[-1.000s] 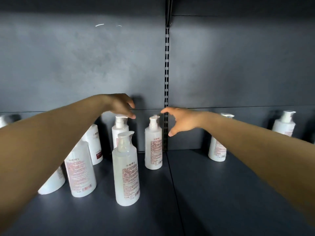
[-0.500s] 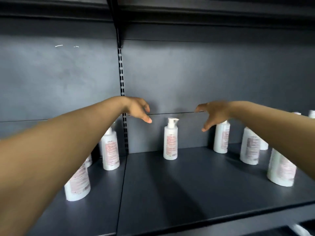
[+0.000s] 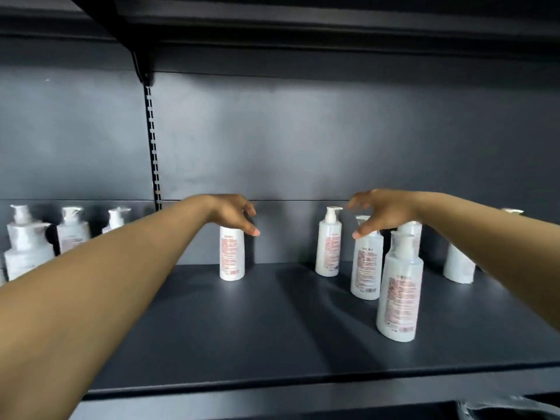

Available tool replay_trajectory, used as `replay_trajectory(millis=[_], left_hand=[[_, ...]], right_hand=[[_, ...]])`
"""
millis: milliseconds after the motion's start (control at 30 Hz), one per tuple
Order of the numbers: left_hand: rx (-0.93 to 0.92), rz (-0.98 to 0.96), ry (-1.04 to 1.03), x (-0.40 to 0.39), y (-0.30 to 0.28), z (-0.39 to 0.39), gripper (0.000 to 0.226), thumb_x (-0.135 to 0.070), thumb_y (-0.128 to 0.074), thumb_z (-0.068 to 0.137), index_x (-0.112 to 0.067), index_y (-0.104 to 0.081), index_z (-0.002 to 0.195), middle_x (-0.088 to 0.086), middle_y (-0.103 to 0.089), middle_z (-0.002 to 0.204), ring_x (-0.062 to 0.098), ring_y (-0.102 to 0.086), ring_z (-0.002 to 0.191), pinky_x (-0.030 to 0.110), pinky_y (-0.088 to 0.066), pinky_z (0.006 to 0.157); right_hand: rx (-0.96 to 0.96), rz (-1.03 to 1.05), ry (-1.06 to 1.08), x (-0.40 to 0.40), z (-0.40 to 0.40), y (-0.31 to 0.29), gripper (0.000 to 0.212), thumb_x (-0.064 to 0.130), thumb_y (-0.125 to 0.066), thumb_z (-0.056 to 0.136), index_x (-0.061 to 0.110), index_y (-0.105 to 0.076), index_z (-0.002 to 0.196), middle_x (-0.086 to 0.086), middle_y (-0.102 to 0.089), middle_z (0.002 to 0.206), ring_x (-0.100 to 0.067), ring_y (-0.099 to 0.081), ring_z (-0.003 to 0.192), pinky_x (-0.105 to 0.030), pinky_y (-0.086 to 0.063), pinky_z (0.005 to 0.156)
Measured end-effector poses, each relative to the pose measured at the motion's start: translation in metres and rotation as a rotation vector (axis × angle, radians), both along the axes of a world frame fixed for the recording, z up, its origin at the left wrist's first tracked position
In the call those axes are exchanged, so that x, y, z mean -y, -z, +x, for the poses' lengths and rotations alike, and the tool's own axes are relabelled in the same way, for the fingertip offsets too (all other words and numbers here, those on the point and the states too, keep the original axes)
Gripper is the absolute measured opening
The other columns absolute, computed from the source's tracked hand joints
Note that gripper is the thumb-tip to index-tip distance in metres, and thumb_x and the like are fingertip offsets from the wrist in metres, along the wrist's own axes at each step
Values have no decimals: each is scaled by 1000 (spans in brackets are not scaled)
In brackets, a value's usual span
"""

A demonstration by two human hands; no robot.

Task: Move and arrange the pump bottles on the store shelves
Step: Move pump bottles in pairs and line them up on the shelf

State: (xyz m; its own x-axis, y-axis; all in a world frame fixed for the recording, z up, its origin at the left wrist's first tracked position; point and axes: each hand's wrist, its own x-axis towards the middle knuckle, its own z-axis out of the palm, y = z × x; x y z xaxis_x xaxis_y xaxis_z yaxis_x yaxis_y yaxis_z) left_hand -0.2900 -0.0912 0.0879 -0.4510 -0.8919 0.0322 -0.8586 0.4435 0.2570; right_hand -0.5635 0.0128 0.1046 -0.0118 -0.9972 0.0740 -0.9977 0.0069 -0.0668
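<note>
Several white pump bottles with red-printed labels stand on a dark shelf (image 3: 242, 328). My left hand (image 3: 233, 213) reaches in with loosely curled fingers and covers the pump of one lone bottle (image 3: 231, 256); whether it touches the pump I cannot tell. My right hand (image 3: 385, 212) hovers with spread fingers over a cluster: a back bottle (image 3: 328, 244), a middle bottle (image 3: 365, 262) right under the fingertips, and a front bottle (image 3: 398, 289). It holds nothing. My right forearm partly hides another bottle (image 3: 457, 265).
A slotted upright rail (image 3: 153, 147) splits the back panel into two bays. Three more bottles (image 3: 27, 247) stand in the left bay, partly behind my left arm. The underside of an upper shelf (image 3: 303, 25) hangs overhead. The shelf's front edge (image 3: 303, 378) runs below.
The view and both hands have shifted right along the shelf. My left hand now sits over the lone bottle's pump, and my right hand has come over the right-hand cluster.
</note>
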Motion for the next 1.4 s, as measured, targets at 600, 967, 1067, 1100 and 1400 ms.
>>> replay_trajectory(millis=[600,967,1067,1100,1400], left_hand=[[-281,49,-163,4,28,-14,74,-32,-73,80,-17,-37,143,7,-42,143,22,-41,131,25,-33,100],[-695,90,-341,66,92,0,85,-23,-79,74,-11,-31,142,10,-45,139,25,-47,126,34,-36,103],[-769,77,-351,82,102,2,78,-20,-80,72,-12,-38,137,10,-55,127,27,-55,115,36,-42,99],[-778,74,-353,88,105,4,76,-19,-81,71,-12,-40,135,10,-58,124,27,-57,112,38,-44,98],[-878,15,-400,110,112,-2,67,-9,-77,75,-7,-41,132,14,-57,122,31,-58,110,40,-46,94]], right_hand=[[594,59,-129,-27,-60,43,63,31,-81,70,36,-50,124,4,-54,125,-11,-48,120,-26,-45,92],[1030,-140,-164,-34,-74,99,69,24,-81,55,32,-55,119,4,-70,108,-4,-66,99,-19,-49,81],[1031,-124,-161,-37,-76,109,70,25,-87,59,33,-55,121,11,-70,111,0,-64,104,-15,-51,78],[1037,-117,-162,-37,-77,112,71,24,-88,60,33,-55,121,12,-70,111,-1,-64,104,-14,-52,77],[1042,-90,-167,-38,-80,108,60,20,-77,57,28,-58,113,15,-72,100,-2,-67,97,-13,-53,72]])
